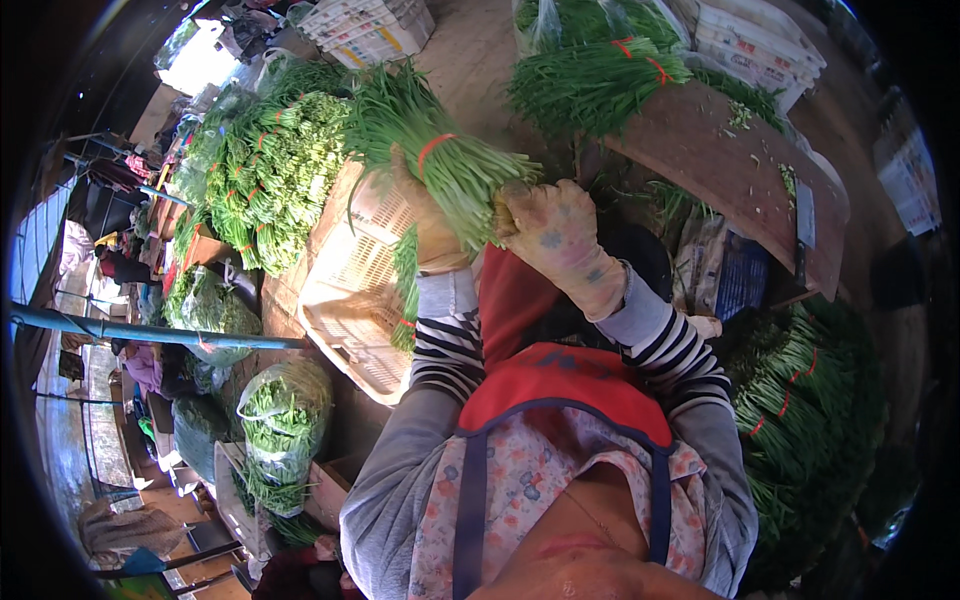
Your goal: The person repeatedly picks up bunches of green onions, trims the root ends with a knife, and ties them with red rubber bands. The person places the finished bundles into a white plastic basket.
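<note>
Both hands wear stained, light-coloured gloves. My left hand is under and behind a bundle of long green leafy vegetable stalks, tied with a red band; its fingers are mostly hidden. At the bundle's cut stem ends, my right hand has its fingers curled against the stalks. The leafy tips point up and left. Below the bundle, a pale plastic crate holds some greens along its right side.
A brown board bears a tied green bundle and a cleaver. Banded bundles are heaped at left and right. Bagged greens stand at lower left. A blue pole crosses the left side.
</note>
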The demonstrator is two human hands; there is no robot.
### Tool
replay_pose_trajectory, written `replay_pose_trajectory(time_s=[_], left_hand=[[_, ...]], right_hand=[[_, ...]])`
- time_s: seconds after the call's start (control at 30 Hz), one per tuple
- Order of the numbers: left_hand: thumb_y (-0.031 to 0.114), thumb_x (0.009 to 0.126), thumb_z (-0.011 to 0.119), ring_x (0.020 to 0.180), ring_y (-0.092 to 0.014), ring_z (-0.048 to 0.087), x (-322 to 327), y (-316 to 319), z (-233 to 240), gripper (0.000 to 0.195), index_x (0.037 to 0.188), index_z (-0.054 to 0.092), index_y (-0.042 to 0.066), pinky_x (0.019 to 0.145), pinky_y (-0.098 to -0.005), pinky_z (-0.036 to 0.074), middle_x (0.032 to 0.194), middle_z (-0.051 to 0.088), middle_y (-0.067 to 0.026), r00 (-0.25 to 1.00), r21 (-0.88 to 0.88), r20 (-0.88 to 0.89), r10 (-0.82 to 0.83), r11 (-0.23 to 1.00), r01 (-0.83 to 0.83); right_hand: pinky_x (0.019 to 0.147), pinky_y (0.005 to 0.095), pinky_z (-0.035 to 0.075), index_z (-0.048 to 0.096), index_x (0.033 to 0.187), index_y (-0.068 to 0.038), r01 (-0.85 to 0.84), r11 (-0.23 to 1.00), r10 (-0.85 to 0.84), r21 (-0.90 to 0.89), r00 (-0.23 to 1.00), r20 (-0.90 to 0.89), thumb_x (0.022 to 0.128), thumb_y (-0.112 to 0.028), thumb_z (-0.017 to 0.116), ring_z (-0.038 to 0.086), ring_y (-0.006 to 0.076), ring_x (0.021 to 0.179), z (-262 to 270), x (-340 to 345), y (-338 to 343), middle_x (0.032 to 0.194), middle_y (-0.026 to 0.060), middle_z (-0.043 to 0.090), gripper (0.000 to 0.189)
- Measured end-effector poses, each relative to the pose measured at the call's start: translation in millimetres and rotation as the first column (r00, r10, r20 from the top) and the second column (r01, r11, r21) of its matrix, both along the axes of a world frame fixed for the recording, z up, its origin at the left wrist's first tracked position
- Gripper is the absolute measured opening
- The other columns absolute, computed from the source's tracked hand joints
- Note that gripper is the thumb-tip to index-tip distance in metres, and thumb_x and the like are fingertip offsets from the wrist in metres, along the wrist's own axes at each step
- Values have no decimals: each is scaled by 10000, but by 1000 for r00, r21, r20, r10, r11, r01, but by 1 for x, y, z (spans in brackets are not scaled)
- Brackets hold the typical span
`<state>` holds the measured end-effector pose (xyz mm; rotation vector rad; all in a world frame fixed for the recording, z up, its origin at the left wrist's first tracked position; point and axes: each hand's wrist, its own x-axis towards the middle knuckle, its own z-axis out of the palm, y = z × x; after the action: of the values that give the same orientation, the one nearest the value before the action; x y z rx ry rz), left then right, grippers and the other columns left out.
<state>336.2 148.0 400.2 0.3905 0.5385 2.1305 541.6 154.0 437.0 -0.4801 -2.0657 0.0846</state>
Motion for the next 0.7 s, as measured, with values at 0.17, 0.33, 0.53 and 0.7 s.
replay_pose_trajectory(time_s=[0.17, 0.33, 0.53, 0.7], left_hand=[[620, 1020, 489, 1143, -310, 650, 18, -19, -7, 630, 1384, 577, 114, 1046, -486, 534, 1277, 666, -129, 955, 243, 38, -294, 930, 277], [448, 1059, 468, 1347, -293, 515, 19, -20, -30, 591, 1527, 426, 90, 1175, -456, 409, 1481, 524, -131, 798, 468, 312, -515, 815, 343], [370, 1070, 455, 1413, -277, 463, 17, -4, -22, 581, 1570, 377, 84, 1208, -431, 372, 1545, 474, -127, 724, -84, -676, -138, 990, 110], [304, 1079, 445, 1469, -264, 420, 26, -15, -15, 582, 1605, 336, 79, 1235, -409, 341, 1599, 432, -124, -677, 195, -576, -458, 727, -659]], right_hand=[[537, 400, 518, 691, 809, -171, -30, 998, 28, -49, 999, -26, 741, -150, 738, 614, 271, 496, -29, 22, -10, 626, 61, 648, 85], [596, 392, 553, 708, 841, -163, 57, 966, -41, -251, 997, 69, 781, -108, 737, 690, 278, 634, -69, 82, 21, 759, 32, 726, 86], [846, 423, 565, 733, 1185, -116, 309, 939, -262, -153, 929, 262, 838, -121, 733, 699, 334, 1047, -86, 120, 65, 1136, 141, 737, 347], [832, 468, 556, 712, 1238, -103, -203, 892, 138, -404, 973, -185, 891, -129, 715, 693, 354, 968, -50, 88, 44, 1032, 128, 734, 347]])
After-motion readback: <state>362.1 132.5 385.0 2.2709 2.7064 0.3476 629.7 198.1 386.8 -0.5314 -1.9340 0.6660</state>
